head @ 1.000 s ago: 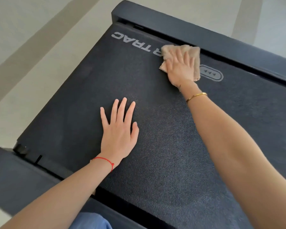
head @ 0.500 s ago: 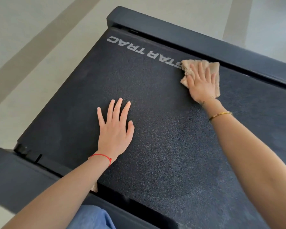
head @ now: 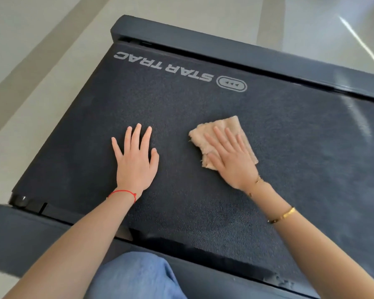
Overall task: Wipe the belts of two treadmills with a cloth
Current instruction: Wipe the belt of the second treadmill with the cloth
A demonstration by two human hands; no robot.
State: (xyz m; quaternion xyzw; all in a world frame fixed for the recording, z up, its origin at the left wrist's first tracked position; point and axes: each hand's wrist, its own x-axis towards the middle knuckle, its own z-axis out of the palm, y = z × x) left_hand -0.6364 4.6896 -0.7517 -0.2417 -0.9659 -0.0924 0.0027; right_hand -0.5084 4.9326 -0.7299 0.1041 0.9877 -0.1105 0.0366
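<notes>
The dark, fine-textured treadmill belt (head: 203, 130) fills most of the view, its long axis running from the lower left up toward the right, where it is cut off by the frame edge. Grey lettering reading STAR TRAC (head: 163, 66) lies upside down to the viewer near the belt's far edge, with an oval logo badge (head: 231, 84) just beside it.

A small tan cloth with frayed edges (head: 221, 134), folded into a rough rectangle, lies flat on the belt near its middle, its longer side slanting from near left to far right. The right hand (head: 231, 157) presses on it with straight, spread fingers, covering the cloth's near half. The left hand (head: 135, 160) rests palm down on the bare belt just to the left of the cloth, fingers straight and slightly fanned, not touching it.

A red string bracelet (head: 123, 193) circles the left wrist; a gold bangle (head: 282, 215) sits on the right forearm. Dark frame rails (head: 225, 47) border the belt. A blue denim knee (head: 136, 277) is cut off at the bottom. The pale tiled floor (head: 41, 39) lies beyond.
</notes>
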